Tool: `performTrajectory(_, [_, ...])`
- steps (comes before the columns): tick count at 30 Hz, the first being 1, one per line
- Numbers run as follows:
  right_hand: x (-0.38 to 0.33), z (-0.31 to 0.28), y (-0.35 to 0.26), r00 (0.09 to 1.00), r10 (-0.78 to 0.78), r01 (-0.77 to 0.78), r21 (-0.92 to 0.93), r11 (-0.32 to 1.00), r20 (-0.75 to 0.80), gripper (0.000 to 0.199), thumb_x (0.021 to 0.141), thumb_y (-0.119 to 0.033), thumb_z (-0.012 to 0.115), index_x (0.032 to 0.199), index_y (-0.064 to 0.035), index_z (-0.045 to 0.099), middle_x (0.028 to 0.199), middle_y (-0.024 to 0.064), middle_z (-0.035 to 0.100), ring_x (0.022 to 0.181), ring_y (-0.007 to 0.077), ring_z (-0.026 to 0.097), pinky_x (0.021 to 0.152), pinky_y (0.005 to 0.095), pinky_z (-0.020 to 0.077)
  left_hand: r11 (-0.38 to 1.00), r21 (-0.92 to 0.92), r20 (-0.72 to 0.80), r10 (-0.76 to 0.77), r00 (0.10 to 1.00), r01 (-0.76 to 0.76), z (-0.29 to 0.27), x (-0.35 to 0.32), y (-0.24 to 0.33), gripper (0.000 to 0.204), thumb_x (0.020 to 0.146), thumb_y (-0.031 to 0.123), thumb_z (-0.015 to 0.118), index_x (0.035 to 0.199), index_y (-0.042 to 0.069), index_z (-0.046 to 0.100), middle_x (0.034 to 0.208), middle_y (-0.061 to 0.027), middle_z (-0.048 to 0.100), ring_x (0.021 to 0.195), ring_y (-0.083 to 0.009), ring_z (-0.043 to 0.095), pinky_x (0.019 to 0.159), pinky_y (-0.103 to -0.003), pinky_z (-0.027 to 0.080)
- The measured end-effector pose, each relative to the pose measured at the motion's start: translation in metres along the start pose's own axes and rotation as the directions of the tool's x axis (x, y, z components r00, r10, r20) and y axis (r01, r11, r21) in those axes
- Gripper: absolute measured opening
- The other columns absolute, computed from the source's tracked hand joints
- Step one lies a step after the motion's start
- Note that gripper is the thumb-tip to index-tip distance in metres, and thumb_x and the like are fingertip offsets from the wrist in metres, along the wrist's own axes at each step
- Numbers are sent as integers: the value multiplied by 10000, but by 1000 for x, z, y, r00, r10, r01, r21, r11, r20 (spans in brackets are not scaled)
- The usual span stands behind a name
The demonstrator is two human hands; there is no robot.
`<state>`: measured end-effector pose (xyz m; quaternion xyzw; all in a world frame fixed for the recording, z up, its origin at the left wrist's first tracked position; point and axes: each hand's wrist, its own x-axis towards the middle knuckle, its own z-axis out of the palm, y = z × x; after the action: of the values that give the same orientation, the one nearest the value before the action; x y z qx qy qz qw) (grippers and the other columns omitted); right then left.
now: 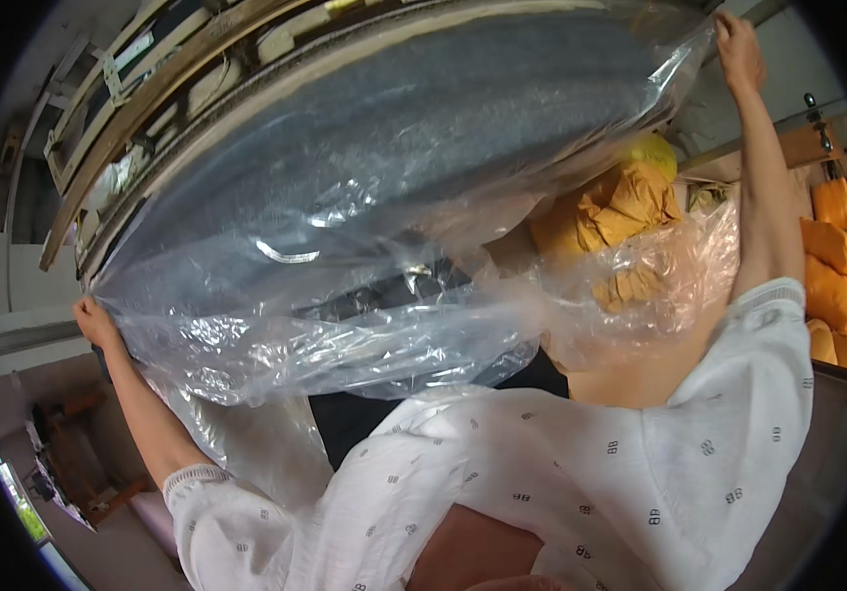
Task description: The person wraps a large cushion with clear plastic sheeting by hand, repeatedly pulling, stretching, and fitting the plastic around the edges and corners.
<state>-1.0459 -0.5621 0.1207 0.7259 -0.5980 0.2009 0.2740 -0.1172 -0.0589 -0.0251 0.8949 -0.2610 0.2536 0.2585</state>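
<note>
A large clear plastic sheet (384, 345) stretches between my two raised hands and hangs down in shiny folds in front of my body. At the far left, my left hand (97, 321) is closed on one edge of it. My right hand (741, 54) grips the opposite corner, high at the upper right, with the arm nearly straight. Behind or under the plastic lies a long dark grey surface (423, 128) with a pale border; its exact kind I cannot make out.
Wooden slats and frames (162, 94) run along the far left. Crumpled yellow-brown paper (630, 207) lies at the right beside a yellow round object (652, 153). Orange cushion-like bundles (830, 261) are stacked at the far right. A brown wooden rack (89, 443) stands at lower left.
</note>
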Motion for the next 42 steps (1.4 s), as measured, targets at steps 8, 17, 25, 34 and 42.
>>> performTrajectory(8, [-110, 10, -123, 939, -267, 180, 354, 918, 215, 599, 862, -457, 459, 1222, 21, 477, 1243, 223, 482, 1178, 351, 429, 997, 362, 319, 936, 348, 165, -125, 978, 61, -63, 11, -121, 327, 843, 287, 501, 1011, 19, 583, 970, -162, 623, 914, -319, 580, 814, -378, 434])
performTrajectory(17, [-39, 110, -79, 895, -348, 33, 736, 676, 280, 480, 896, -365, 467, 1252, -44, 473, 1304, 153, 454, 1220, 255, 419, 1006, 317, 314, 986, -47, 48, -159, 986, 162, -56, 1, -57, 361, 870, 340, 507, 1075, 60, 607, 1018, -121, 636, 945, -252, 585, 848, -342, 436])
performTrajectory(25, [-3, 78, -126, 972, -164, 132, 186, 974, 169, 437, 919, -382, 427, 1077, -7, 587, 1006, 186, 581, 958, 286, 550, 848, 329, 408, 880, -451, -75, -203, 976, 148, -16, -29, 39, 278, 817, 248, 592, 957, 10, 627, 885, -90, 649, 817, -178, 602, 757, -281, 456])
performTrajectory(34, [-181, -148, -437, 679, -732, 195, 975, 107, -55, 182, 753, -163, 646, 861, -39, 568, 786, 88, 498, 733, 231, 511, 628, 321, 407, 606, -788, -46, -226, 973, 103, 1, -13, 12, 188, 831, 172, 628, 939, 20, 611, 823, -7, 619, 732, -70, 549, 667, -203, 435])
performTrajectory(42, [-182, -143, -472, 757, -630, 169, 983, -68, -174, 125, 800, -95, 631, 907, -75, 569, 883, 29, 528, 827, 125, 503, 711, 234, 398, 723, -686, -179, -280, 943, 84, -5, -20, 57, 176, 757, 258, 658, 813, 92, 672, 691, -29, 637, 648, -108, 588, 631, -263, 463])
